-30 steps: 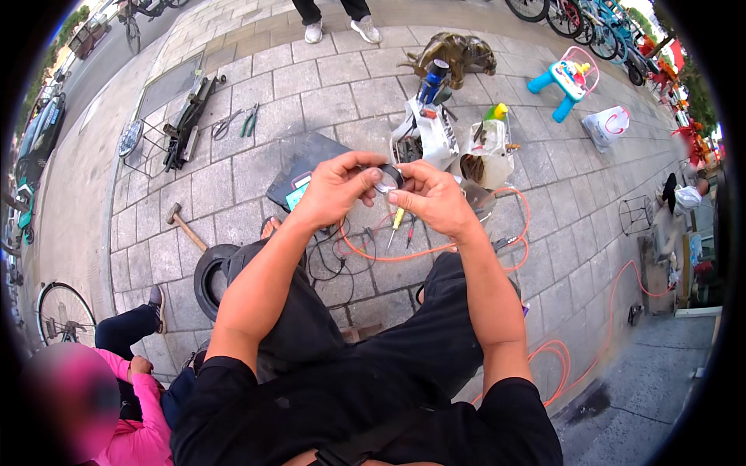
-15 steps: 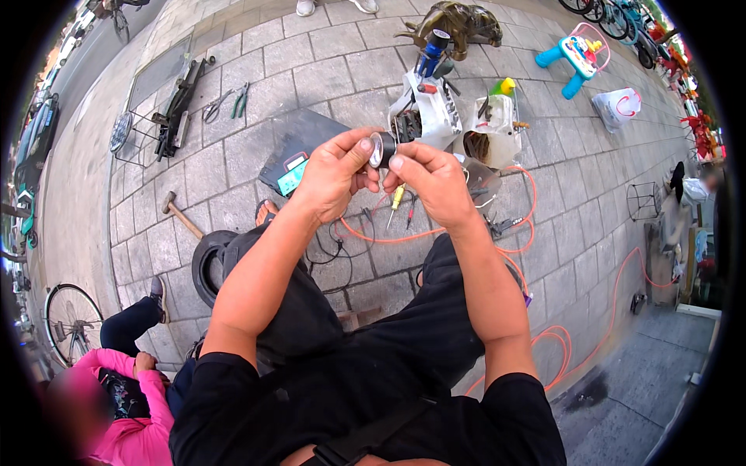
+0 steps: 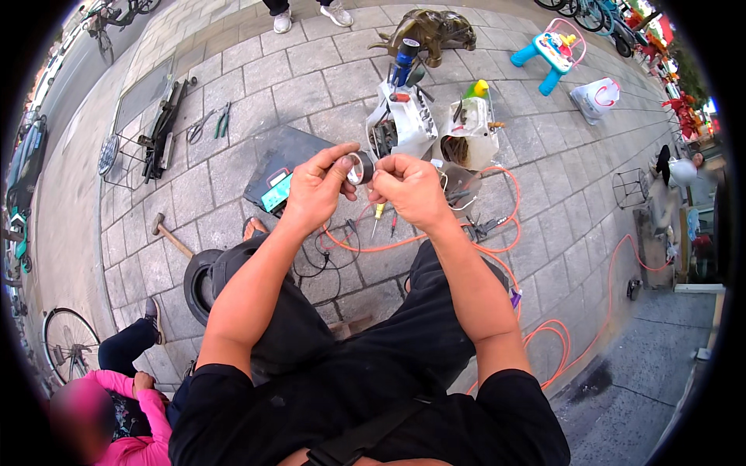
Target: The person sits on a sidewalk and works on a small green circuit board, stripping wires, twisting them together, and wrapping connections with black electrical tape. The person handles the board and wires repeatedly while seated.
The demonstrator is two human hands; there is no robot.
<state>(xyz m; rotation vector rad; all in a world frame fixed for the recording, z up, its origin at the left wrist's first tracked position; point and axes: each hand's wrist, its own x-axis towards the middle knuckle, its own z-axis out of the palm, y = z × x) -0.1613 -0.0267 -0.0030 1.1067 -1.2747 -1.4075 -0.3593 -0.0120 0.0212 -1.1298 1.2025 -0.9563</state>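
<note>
A roll of black electrical tape (image 3: pixel 366 165) with a pale inner core is held up in front of me above the ground. My left hand (image 3: pixel 317 186) grips it, thumb and fingers closed on its left side. At the roll's right edge, my right hand (image 3: pixel 412 191) is closed in a pinch against the black tape; its curled fingers hide whether a loose end is between them. Below the hands, a yellow-handled screwdriver (image 3: pixel 378 211) and dark wires lie on the paving. Behind the left hand is a dark flat case (image 3: pixel 291 149) with a light-blue box (image 3: pixel 277 193) on it.
White cut-open containers (image 3: pixel 412 124) of tools stand ahead. An orange hose (image 3: pixel 516 203) loops at the right. A hammer (image 3: pixel 172 236) and a tyre (image 3: pixel 197 289) lie left of my legs. A person in pink (image 3: pixel 155 412) sits at lower left; another person's shoes (image 3: pixel 336 14) show far ahead.
The view has shifted slightly, so the surroundings sit further left. The roll has turned a little in my left hand, and my right fingers have curled tighter at its edge.
</note>
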